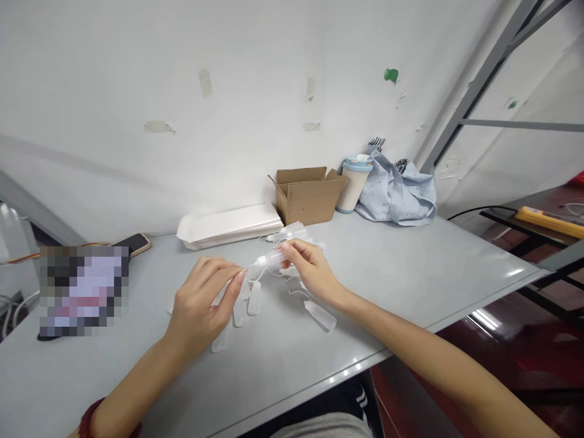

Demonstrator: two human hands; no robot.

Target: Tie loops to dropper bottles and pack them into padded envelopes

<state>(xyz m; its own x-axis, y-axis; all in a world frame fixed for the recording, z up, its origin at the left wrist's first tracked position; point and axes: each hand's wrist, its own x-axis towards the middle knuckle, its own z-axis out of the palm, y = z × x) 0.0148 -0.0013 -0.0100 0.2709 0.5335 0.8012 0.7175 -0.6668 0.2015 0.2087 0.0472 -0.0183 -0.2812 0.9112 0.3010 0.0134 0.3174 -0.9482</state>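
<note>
Holding a bottle [271, 259] up over the middle of the worktop [401, 286], with right hand [310, 266] fingers closed round its far end; pinching the end of its thin tip [250, 266] in the left hand [201, 298], with finger and thumb pressed together there; cannot tell about anything tiny between them; likely partway through this bottle, not put down yet; can see more bottles [320, 316] lying loose around and under the hands, some with thin white tails, one to the right, toward the front edge; cannot tell done ones from ones left to do; can see an open box [311, 199] near the back edge; cannot see down to its floor, so cannot count any put away inside.
</note>
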